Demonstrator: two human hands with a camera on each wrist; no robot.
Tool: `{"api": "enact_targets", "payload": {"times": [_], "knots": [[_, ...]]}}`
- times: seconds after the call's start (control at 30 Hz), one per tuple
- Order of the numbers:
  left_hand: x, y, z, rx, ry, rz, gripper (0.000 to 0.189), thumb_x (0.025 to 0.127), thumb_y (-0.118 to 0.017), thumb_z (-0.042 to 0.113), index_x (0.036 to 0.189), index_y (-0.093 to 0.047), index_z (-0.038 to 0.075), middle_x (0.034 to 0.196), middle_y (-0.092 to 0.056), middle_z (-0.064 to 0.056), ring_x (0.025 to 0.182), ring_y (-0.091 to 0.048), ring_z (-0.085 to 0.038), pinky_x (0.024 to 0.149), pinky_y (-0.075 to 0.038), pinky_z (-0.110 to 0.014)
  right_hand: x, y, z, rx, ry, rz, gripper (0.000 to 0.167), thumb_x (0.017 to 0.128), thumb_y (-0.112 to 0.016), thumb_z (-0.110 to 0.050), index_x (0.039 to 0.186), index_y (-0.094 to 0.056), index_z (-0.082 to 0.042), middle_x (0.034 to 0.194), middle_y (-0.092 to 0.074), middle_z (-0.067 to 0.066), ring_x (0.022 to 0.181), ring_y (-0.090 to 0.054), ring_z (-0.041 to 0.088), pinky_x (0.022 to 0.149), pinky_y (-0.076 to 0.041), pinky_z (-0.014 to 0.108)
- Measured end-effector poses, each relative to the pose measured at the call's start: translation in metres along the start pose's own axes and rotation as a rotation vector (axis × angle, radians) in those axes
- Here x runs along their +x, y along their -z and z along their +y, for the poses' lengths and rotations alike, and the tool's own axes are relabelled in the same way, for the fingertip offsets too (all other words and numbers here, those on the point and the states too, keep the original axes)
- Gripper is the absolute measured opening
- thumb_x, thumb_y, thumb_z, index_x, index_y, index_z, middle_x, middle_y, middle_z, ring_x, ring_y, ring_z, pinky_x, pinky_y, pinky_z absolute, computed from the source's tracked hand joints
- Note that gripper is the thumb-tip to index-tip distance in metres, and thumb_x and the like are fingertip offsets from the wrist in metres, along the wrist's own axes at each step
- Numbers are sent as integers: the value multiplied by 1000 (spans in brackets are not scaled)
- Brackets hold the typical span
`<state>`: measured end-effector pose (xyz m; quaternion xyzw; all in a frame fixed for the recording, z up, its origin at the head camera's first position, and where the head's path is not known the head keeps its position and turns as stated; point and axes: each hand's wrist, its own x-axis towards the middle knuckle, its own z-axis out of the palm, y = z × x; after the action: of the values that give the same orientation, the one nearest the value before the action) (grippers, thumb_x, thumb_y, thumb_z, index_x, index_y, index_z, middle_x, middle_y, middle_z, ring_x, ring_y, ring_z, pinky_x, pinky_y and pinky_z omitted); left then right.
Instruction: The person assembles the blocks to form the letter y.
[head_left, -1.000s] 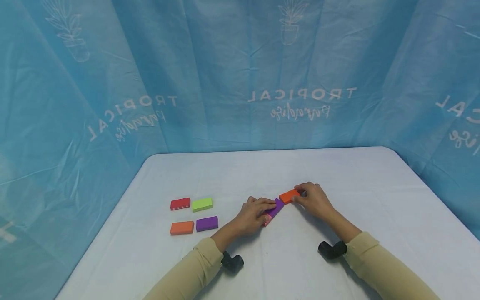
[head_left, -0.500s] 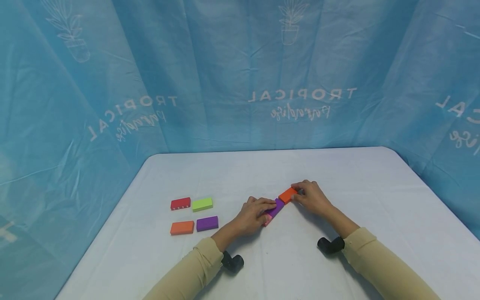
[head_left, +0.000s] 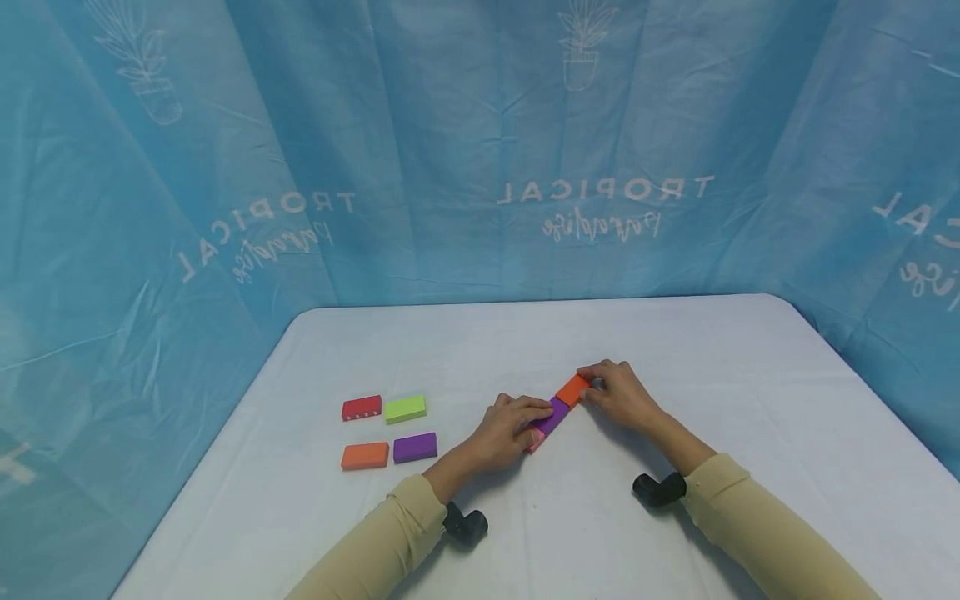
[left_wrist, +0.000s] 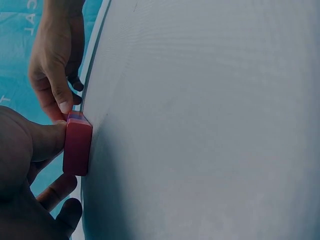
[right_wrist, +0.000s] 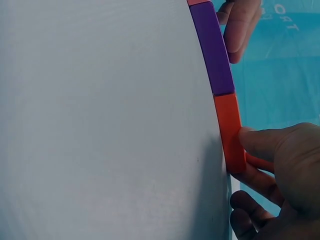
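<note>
In the head view, three blocks lie end to end in a slanting row at mid table. The right hand (head_left: 618, 396) pinches the orange block (right_wrist: 230, 130) at the far end, thumb on its near side and fingers at its outer end. That block's inner end meets the purple block (right_wrist: 212, 50). The left hand (head_left: 498, 433) holds the middle of the row, fingertips over the purple block and thumb at the pink-red block (left_wrist: 77, 147). Much of the pink-red block is hidden under the left hand in the head view.
Left of the hands lie a red block (head_left: 362, 407) with white dots on its side, a lime green block (head_left: 405, 408), a second orange block (head_left: 365, 456) and a second purple block (head_left: 415, 447). A blue printed curtain (head_left: 450, 150) surrounds the white table (head_left: 675, 333).
The right hand has moved slightly left and turned the orange block, bringing it more into line with the purple one. The left hand has stayed in place.
</note>
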<state>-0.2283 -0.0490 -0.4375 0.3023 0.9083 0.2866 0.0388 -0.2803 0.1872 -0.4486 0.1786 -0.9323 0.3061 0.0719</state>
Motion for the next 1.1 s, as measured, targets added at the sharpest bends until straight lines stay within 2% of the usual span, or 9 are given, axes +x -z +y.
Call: {"api": "enact_targets", "payload": {"times": [0.37, 0.67, 0.8, 0.93, 1.1], "knots": [[1, -2, 0, 33, 0, -3, 38, 94, -55, 16, 132, -56, 16, 141, -50, 3, 111, -42, -20, 88, -33, -33, 0, -1, -1, -20, -45, -37, 36, 84, -67, -15, 119, -64, -7, 112, -65, 13, 93, -47, 24, 73, -37, 30], [-1, 1, 3, 57, -10, 8, 38, 94, -56, 19, 131, -56, 16, 141, -50, 3, 114, -41, -21, 91, -34, -37, -1, 0, -4, -28, -37, -14, 37, 85, -66, -17, 120, -64, -6, 113, -65, 14, 94, -48, 25, 73, -38, 30], [-3, 3, 3, 67, -15, 23, 39, 93, -57, 18, 132, -56, 17, 141, -50, 3, 114, -42, -22, 92, -34, -38, -3, 1, -7, -40, -59, 6, 39, 86, -66, -21, 121, -63, -6, 117, -63, 15, 96, -49, 27, 76, -42, 34], [-6, 7, 4, 64, 11, 38, 40, 92, -56, 14, 131, -56, 18, 142, -49, 5, 117, -41, -22, 95, -34, -40, -8, -1, -12, -78, -81, 43, 40, 85, -67, -24, 121, -63, -6, 119, -61, 17, 98, -50, 29, 81, -45, 41], [-13, 12, 4, 51, 31, 95, 38, 91, -56, 12, 129, -58, 17, 140, -52, 3, 118, -42, -22, 95, -35, -41, -16, -3, -24, -149, -76, 68, 45, 82, -71, -27, 120, -62, -4, 120, -60, 19, 103, -52, 34, 86, -46, 49]]}}
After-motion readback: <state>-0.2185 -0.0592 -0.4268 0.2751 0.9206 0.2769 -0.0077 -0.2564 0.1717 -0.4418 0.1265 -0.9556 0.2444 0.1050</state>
